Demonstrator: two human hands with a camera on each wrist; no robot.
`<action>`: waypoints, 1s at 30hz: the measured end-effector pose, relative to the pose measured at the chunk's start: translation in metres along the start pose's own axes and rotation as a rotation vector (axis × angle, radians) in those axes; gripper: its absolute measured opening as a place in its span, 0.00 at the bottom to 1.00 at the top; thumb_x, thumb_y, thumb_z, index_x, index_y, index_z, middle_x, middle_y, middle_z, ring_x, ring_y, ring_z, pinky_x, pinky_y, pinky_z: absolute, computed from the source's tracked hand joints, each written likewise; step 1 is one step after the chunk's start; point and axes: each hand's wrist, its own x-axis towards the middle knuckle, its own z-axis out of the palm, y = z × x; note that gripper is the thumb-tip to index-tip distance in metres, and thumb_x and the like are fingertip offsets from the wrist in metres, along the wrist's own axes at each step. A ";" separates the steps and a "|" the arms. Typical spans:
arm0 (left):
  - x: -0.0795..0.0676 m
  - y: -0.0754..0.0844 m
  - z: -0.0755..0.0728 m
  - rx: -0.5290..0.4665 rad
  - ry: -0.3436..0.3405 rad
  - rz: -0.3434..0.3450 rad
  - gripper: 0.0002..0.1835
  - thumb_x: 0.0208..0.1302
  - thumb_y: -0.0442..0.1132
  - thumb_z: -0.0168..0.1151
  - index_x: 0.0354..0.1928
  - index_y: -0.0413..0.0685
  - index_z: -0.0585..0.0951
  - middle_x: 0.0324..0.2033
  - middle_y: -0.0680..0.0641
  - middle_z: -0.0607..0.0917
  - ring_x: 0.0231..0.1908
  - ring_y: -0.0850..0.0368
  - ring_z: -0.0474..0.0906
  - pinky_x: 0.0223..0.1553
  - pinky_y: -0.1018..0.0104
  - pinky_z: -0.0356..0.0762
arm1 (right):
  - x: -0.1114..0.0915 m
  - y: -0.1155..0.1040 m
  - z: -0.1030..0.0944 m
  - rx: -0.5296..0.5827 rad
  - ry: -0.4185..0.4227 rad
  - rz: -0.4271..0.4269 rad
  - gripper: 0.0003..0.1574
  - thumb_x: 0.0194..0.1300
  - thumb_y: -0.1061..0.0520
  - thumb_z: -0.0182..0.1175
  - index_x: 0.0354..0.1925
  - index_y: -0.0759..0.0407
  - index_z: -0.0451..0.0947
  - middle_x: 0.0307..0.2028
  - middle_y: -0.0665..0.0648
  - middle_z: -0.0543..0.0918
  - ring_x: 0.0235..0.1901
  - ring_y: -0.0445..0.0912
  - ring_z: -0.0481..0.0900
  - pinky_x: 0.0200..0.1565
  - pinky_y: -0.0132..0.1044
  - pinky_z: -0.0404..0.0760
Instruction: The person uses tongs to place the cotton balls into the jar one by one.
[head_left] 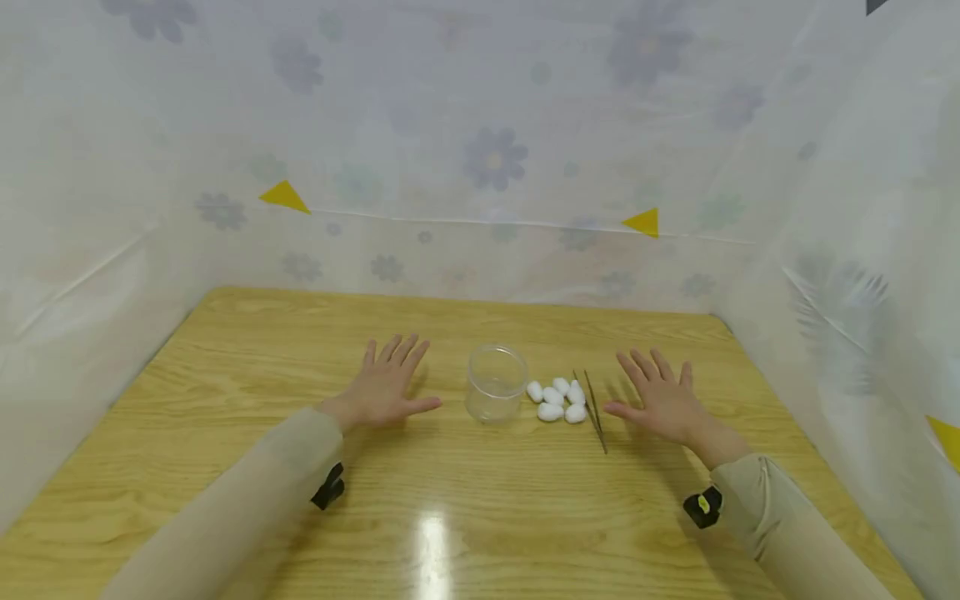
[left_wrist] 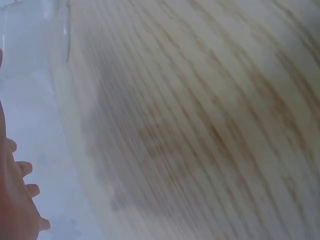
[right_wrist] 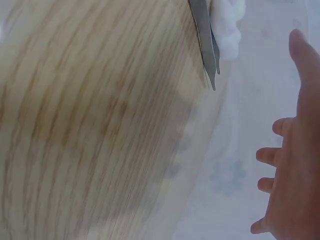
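Note:
My left hand point(head_left: 382, 393) is spread flat with the fingers pointing away, to the left of a clear round jar point(head_left: 495, 404). The jar stands upright, and no lid shows on it. Just right of it, several white cotton balls point(head_left: 551, 412) lie grouped together. Metal tweezers point(head_left: 602, 437) lie beside the cotton, their two arms parted toward the far end. Right of the tweezers is my right hand point(head_left: 663, 407), fingers spread and thumb toward them. Both hands hold nothing. Part of the jar point(left_wrist: 30, 40) shows in the left wrist view, the tweezers point(right_wrist: 204, 37) in the right one.
The wooden table point(head_left: 480, 500) has light glare near its front. Pale flowered sheeting point(head_left: 420, 125) hangs behind and along both sides. Yellow triangles point(head_left: 285, 197) sit on the sheeting. Dark wrist devices point(head_left: 702, 507) are strapped below each sleeve cuff.

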 end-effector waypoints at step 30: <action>0.041 0.052 0.013 -0.373 -0.006 -0.062 0.55 0.48 0.60 0.69 0.71 0.43 0.54 0.68 0.41 0.62 0.69 0.43 0.56 0.67 0.42 0.51 | 0.014 -0.024 0.018 -0.097 -0.127 0.052 0.43 0.61 0.36 0.57 0.60 0.68 0.68 0.55 0.70 0.74 0.55 0.66 0.71 0.51 0.63 0.69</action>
